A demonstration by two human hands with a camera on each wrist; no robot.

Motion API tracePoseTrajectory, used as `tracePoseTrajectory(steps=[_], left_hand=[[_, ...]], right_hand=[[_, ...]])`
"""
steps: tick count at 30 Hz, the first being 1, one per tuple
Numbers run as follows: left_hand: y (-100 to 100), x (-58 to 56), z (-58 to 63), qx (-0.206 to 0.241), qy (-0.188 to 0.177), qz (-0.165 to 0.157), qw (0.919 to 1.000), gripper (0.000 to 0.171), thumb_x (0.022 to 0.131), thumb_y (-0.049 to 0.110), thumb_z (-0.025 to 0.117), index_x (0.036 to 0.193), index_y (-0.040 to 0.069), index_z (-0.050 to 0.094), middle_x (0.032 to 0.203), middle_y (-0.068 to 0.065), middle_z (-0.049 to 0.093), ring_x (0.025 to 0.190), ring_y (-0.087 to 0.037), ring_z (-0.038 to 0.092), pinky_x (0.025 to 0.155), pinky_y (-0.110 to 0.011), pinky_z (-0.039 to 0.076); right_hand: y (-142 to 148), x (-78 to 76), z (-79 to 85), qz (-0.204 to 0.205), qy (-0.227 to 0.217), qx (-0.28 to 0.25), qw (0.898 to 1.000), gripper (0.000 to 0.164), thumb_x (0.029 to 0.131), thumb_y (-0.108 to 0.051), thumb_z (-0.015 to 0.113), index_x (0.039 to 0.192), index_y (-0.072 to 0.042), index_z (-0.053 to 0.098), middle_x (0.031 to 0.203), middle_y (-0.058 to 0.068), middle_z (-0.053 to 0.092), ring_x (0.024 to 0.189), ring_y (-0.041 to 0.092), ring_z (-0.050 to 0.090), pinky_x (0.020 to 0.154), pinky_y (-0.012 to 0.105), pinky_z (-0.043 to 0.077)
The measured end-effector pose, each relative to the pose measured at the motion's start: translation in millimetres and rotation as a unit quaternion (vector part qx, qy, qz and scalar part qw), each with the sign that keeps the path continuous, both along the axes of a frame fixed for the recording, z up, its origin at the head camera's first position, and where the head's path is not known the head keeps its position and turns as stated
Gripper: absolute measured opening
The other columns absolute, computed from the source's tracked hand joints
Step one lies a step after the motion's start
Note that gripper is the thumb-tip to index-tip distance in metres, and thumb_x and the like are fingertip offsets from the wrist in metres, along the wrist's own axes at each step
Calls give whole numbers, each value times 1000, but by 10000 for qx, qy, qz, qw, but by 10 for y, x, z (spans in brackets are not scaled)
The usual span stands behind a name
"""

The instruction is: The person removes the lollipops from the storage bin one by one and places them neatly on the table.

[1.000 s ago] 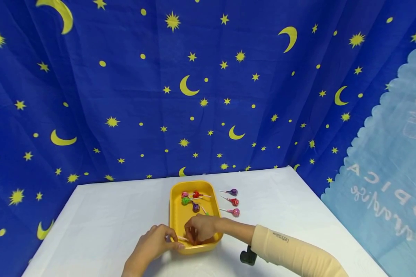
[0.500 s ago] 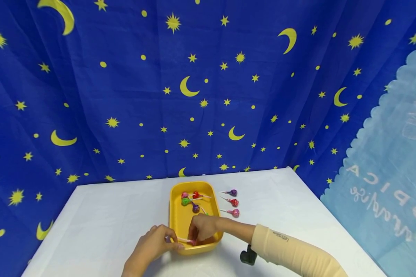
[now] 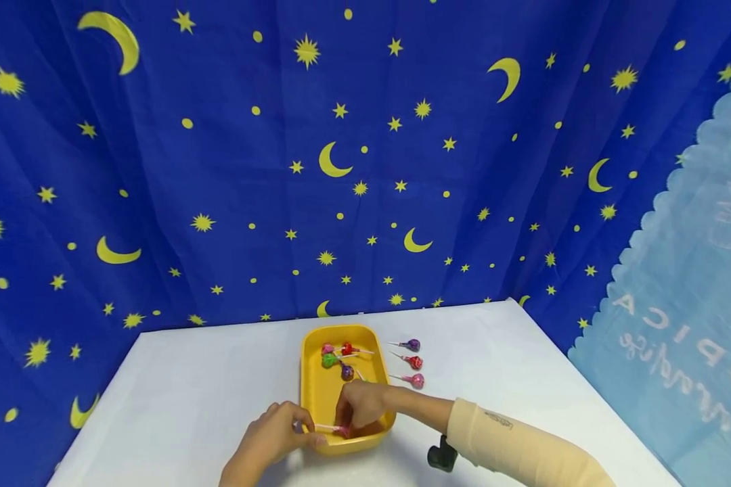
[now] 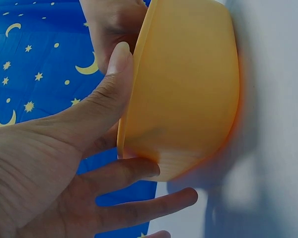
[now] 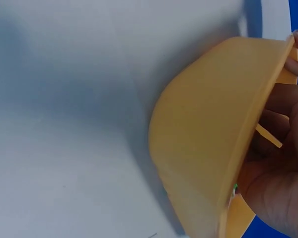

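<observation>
Tray: yellow rectangular plastic tray with rounded corners (image 3: 323, 400), upright on the white cloth-covered counter (image 3: 213, 385), near side, about central.
Left hand: left hand (image 3: 278, 431) gripped the near-left corner rim between thumb and fingers; outer fingers stretched loosely along the outside.
Right hand: right hand (image 3: 363, 403) reached inside the tray at its near end, fingers bent down; could not tell whether they pinched anything.
Near lollipop: pink round-headed lollipop with a white stick (image 3: 343, 431), lying in the tray by the near wall, head right, stick left, right beside the right fingertips; contact unclear.
Far cluster: round pink lollipop (image 3: 327, 349), round red lollipop (image 3: 347, 348), round green lollipop (image 3: 329, 360) and round purple lollipop (image 3: 347, 372), all in the tray's far half.
Loose stick: thin white stick (image 3: 360, 375) just beyond the right hand, its head hidden.
Right-side column: purple, red and pink lollipops (image 3: 414, 362) on the counter, far to near, sticks left.
Handling advice: step looked like fingering the near lollipop; best, probably, to brace the corner lightly, pinch head or stick, keep it parallel to the near wall and knuckles off the loose stick.
</observation>
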State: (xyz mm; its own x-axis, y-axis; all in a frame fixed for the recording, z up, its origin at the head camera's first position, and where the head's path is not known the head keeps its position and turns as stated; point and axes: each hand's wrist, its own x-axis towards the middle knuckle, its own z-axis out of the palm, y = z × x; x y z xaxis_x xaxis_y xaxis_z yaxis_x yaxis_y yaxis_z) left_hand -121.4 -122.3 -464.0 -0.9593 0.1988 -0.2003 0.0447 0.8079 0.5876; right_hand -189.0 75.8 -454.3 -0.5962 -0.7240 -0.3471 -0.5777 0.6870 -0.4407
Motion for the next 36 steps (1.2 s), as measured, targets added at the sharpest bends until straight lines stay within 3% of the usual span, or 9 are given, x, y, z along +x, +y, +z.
tracePoseTrajectory(steps=[6,15,21,28,36], left_hand=[[69,47,-61,37,-464,137,9988,28,72,47,82,78,21,73,80,3,59,77,-17,51,67,-38,42],[65,65,-69,-23,-361,245,9990,28,71,48,82,75,22,72,80,3,59,78,-17,51,67,-39,41],[79,66,-72,-16,-344,242,9991,27,72,46,82,76,21,72,80,4,59,77,-17,51,67,-39,42],[89,32,-23,-7,-400,226,9989,28,71,47,82,77,22,72,81,3,58,77,-17,50,67,-38,42],[32,18,34,-97,-146,273,9995,29,69,49,82,75,23,71,80,3,56,76,-17,48,65,-36,39]], right_hand=[[126,5,-11,-50,-81,-188,9998,20,77,5,73,92,-8,76,74,-9,68,65,-3,52,66,11,48],[297,-113,141,-262,-71,-899,9956,21,74,7,77,92,-3,72,78,0,70,67,-2,57,66,13,50],[570,-158,246,-699,-193,-1511,9859,23,76,3,80,97,-3,72,81,4,71,70,2,59,68,17,52],[913,-220,435,-936,44,-1641,9820,23,77,3,77,99,-3,73,87,4,72,75,9,64,63,21,54],[999,-317,526,-884,131,-1744,9806,22,77,3,77,98,-1,73,86,6,72,74,9,62,69,21,55]])
